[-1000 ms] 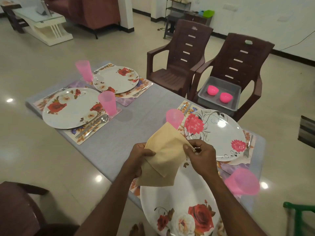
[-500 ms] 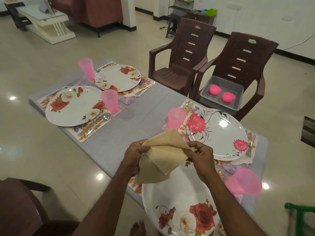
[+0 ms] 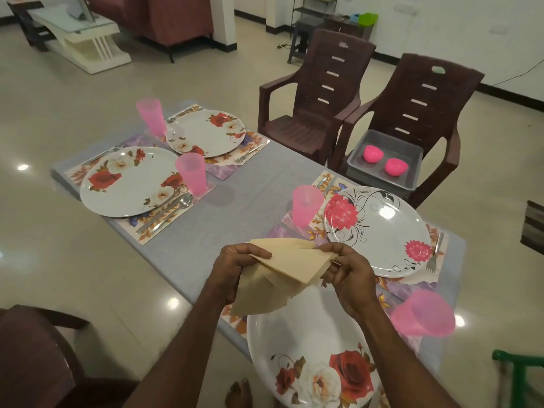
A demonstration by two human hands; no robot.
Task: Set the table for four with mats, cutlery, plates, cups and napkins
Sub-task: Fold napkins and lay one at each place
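While the four places already carry mats, plates, cups and cutlery, no napkin lies at any of them, so the step in hand is judged to be separating one napkin from the stack of beige napkins held in the air above the near plate, at the near edge of the table. The left hand grips the stack at its left side, thumb on top and fingers curled underneath. The right hand pinches the top layer near its right corner, fingers closed on the paper. The stack is fanned: several layers show as offset edges below the top sheet. To do the step well, the right hand should peel only the top sheet, sliding it sideways off the fan and not lifting straight up, while the left hand keeps firm pressure on the remainder so no second sheet trails along. The layers look thin and prone to cling; a check of the edge count before release is advisable. Orientation: the top napkin reads as a folded shape with its long axis running roughly left to right between the hands, one corner pointing down and to the right toward the near plate, the lower sheets drooping toward the person. The nearest pink cup stands just right of the right forearm; the peel should avoid knocking it.
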